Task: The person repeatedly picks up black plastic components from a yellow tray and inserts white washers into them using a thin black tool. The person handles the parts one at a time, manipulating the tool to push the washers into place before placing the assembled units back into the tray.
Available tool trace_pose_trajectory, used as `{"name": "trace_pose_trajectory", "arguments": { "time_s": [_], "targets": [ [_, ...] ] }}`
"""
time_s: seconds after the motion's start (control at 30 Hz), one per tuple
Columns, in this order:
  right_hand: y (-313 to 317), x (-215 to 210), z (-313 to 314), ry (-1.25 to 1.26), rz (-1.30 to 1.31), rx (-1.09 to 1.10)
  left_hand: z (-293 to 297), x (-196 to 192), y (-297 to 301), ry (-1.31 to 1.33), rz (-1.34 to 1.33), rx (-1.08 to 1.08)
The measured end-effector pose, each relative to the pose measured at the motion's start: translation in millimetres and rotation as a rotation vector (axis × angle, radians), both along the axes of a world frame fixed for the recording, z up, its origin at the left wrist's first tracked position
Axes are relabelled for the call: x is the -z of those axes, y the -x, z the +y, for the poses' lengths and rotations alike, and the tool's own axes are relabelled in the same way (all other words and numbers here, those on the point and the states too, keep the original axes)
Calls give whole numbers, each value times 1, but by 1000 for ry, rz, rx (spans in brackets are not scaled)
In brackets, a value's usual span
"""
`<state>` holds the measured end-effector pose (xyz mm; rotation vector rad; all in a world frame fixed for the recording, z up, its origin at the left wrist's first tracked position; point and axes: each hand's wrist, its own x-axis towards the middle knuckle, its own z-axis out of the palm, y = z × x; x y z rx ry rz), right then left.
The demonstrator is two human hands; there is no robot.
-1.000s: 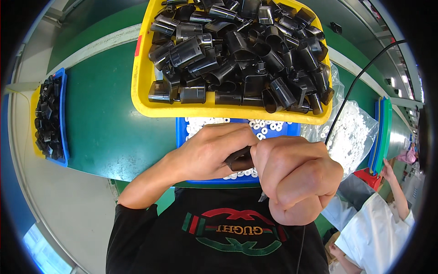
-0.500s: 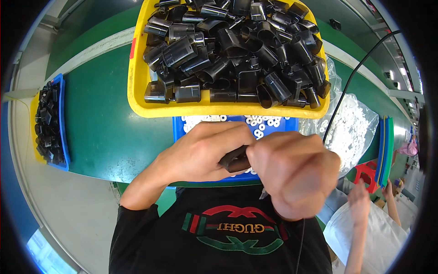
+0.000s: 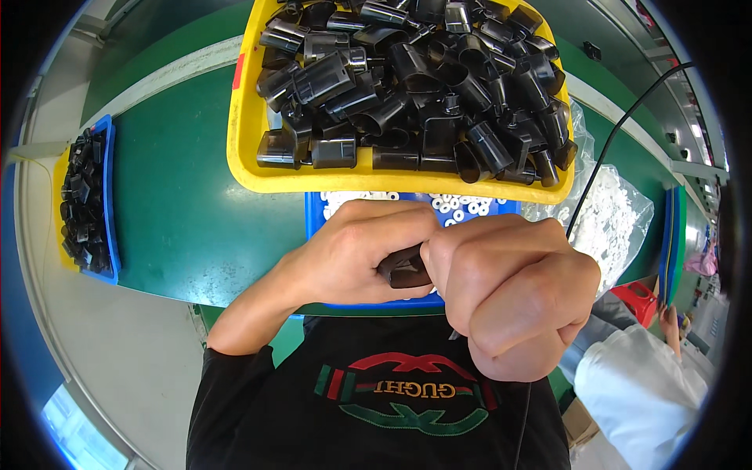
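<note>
My left hand (image 3: pixel 356 254) is wrapped round a dark plastic part (image 3: pixel 409 276) with a hollow, open end. My right hand (image 3: pixel 521 290) is closed in a fist against the right side of that part. Whatever the right fingers pinch is hidden behind the knuckles. Both hands hang over a blue tray (image 3: pixel 313 213), in which small white rings (image 3: pixel 450 207) lie. Just beyond stands a yellow tray (image 3: pixel 392 182), heaped with black plastic parts (image 3: pixel 376 94) like the held one.
A clear plastic bag of white pieces (image 3: pixel 611 211) lies at the right, with a black cable (image 3: pixel 609 139) passing over it. Stacked trays (image 3: pixel 110 204) of black parts stand far left. A co-worker's pale sleeve (image 3: pixel 638 384) and a red stool (image 3: pixel 636 301) are at the right.
My right fist looks larger and sits slightly further right, still against the part. My left hand keeps its grip. The co-worker's nearer hand has gone from sight. The view has shifted slightly.
</note>
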<state>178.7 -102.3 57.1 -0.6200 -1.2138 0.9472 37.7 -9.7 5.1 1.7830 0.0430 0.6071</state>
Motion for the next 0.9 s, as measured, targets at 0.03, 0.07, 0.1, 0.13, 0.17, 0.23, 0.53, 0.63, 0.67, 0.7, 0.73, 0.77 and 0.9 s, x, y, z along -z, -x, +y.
{"name": "trace_pose_trajectory", "arguments": {
  "time_s": [0.03, 0.07, 0.1, 0.13, 0.17, 0.23, 0.53, 0.63, 0.67, 0.7, 0.73, 0.77, 0.9],
  "targets": [
    [3, 1, 0, 0, 19, 12, 0, 0, 1, -4, 11, -9],
    [5, 4, 0, -5, 29, 21, 0, 0, 3, -8, 21, -17],
    [7, 6, 0, -8, 38, 36, -1, -1, 3, -12, 28, -19],
    [8, 12, -1, -15, 38, 48, -1, -3, 4, -19, 69, -28],
    [9, 15, -1, -20, 41, 67, -1, -6, 5, -26, 111, -37],
    [15, 21, -4, -36, 49, 114, 2, -7, 5, -51, 140, -43],
    [-7, -18, -21, -67, 77, 239, 13, -10, 8, -5, 160, -86],
    [-24, -32, -34, -81, -118, 268, 17, -17, 9, -30, 203, -92],
    [-26, -30, -39, -47, -264, 271, 19, -18, 12, -36, 214, -95],
    [-25, -21, -43, 27, -507, 304, 20, -18, 15, -15, 230, -91],
    [-21, -10, -43, 102, -796, 390, 28, -21, 19, -25, 237, -43],
    [-19, 2, -45, 198, -1135, 438, 34, -24, 22, 59, 239, -16],
    [-14, 45, -49, 425, -1394, 613, 51, -37, 50, 365, 126, -237]
  ]
}}
